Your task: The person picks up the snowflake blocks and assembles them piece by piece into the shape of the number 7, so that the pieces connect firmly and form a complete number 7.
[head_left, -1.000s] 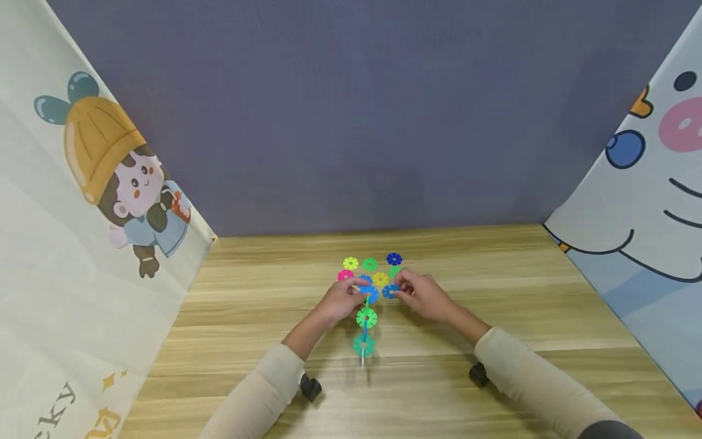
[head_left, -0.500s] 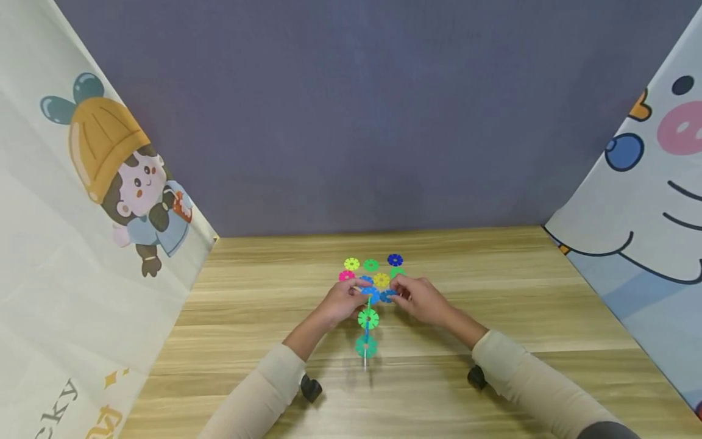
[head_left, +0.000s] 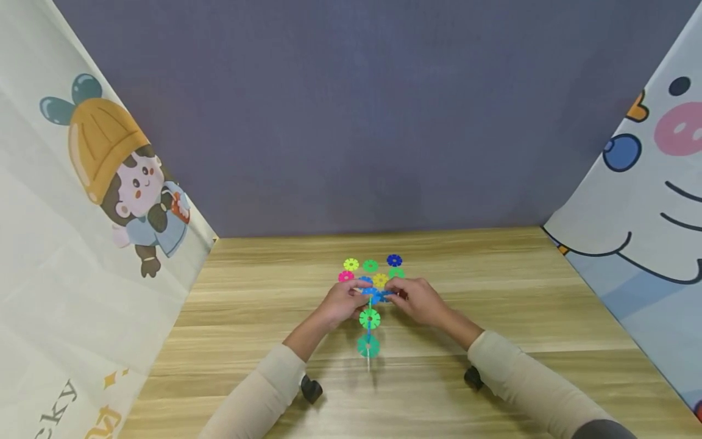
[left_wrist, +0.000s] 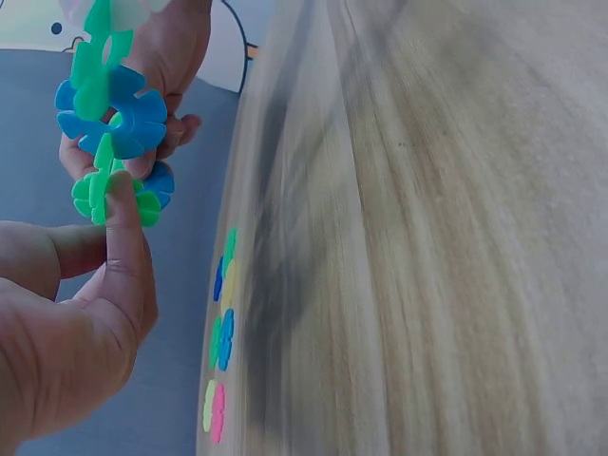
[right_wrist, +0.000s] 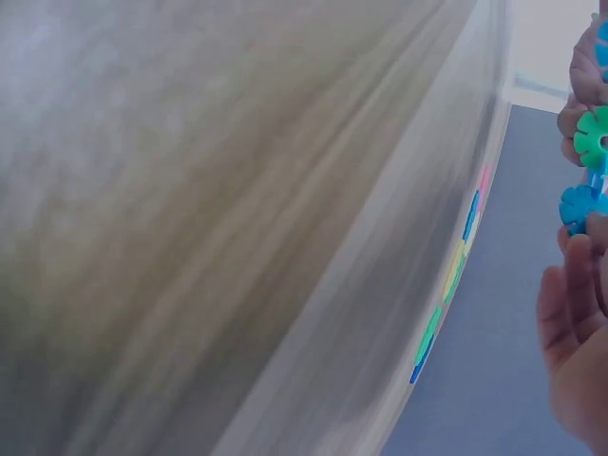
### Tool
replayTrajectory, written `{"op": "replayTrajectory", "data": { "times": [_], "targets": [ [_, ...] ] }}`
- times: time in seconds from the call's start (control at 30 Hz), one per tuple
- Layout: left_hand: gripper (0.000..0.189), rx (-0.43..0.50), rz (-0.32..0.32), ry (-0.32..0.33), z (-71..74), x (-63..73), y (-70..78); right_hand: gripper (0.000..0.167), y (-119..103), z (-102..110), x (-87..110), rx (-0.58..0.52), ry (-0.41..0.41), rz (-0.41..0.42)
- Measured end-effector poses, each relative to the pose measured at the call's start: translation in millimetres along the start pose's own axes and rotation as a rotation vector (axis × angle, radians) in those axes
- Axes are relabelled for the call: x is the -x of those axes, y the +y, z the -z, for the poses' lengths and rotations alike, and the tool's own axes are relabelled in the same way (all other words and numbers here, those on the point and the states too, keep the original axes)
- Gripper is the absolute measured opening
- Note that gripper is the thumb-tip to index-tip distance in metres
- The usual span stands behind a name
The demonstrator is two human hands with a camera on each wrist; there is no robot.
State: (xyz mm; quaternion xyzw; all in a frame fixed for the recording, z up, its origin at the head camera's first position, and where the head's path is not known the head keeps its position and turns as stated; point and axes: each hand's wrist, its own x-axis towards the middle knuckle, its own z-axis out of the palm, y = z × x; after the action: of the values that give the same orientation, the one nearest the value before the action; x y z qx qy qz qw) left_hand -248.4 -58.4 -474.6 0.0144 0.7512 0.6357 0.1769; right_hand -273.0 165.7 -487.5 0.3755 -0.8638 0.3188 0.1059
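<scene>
In the head view, a chain of interlocking snowflake discs hangs over the table, with a green disc [head_left: 370,318] and a teal disc [head_left: 368,346] toward its near end. My left hand [head_left: 341,302] pinches its far end, where a light blue disc [head_left: 373,294] shows. Opposite, my right hand [head_left: 419,300] pinches a darker blue disc [head_left: 386,296] by its edge, right up against the chain's end. In the left wrist view, my thumb presses a green disc [left_wrist: 90,197]. Seen from the right wrist, my fingertips are at the blue disc [right_wrist: 580,206], below a green one [right_wrist: 591,140].
Several loose discs lie flat just beyond my hands: yellow-green [head_left: 351,264], green [head_left: 370,266], dark blue [head_left: 394,260], pink [head_left: 346,277] and yellow [head_left: 380,280]. A grey panel [head_left: 351,122] closes off the table's [head_left: 263,268] back, with printed sheets at both sides.
My right hand has moved left with the blue disc, bringing it up to the chain's end. The left hand keeps its grip, and the chain has shifted slightly to the right.
</scene>
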Motion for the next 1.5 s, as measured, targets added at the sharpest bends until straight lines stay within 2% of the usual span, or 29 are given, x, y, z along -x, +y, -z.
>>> {"op": "replayTrajectory", "data": {
  "times": [0.17,0.37,0.67,0.9,1.03,1.17,1.33,1.5],
  "targets": [
    [0.037,0.022,-0.001,0.018,-0.8,0.5,1.3,0.009,1,-4,0.0,-0.011,0.055,0.022],
    [0.037,0.041,0.002,0.046,-1.1,1.8,1.9,0.009,-1,-6,-1.7,-0.051,0.063,-0.011],
    [0.039,0.157,0.050,0.075,-2.8,1.0,2.4,0.009,-5,-10,-5.3,-0.078,0.117,-0.010],
    [0.040,0.170,0.056,0.075,-3.0,1.4,2.9,0.008,-6,-11,-6.1,-0.092,0.127,-0.014],
    [0.040,0.157,0.055,0.028,-0.4,3.2,3.3,0.009,-9,-3,-6.5,-0.056,0.074,-0.007],
    [0.039,0.126,0.047,-0.008,3.9,4.8,5.1,0.008,-10,10,-12.0,-0.032,-0.032,-0.004],
    [0.042,0.100,0.042,-0.017,6.9,2.5,5.4,0.008,-4,23,-19.2,-0.067,-0.181,-0.033],
    [0.040,0.087,0.044,0.002,5.4,0.2,2.7,0.014,8,33,-21.8,-0.068,-0.265,-0.064]
  ]
}}
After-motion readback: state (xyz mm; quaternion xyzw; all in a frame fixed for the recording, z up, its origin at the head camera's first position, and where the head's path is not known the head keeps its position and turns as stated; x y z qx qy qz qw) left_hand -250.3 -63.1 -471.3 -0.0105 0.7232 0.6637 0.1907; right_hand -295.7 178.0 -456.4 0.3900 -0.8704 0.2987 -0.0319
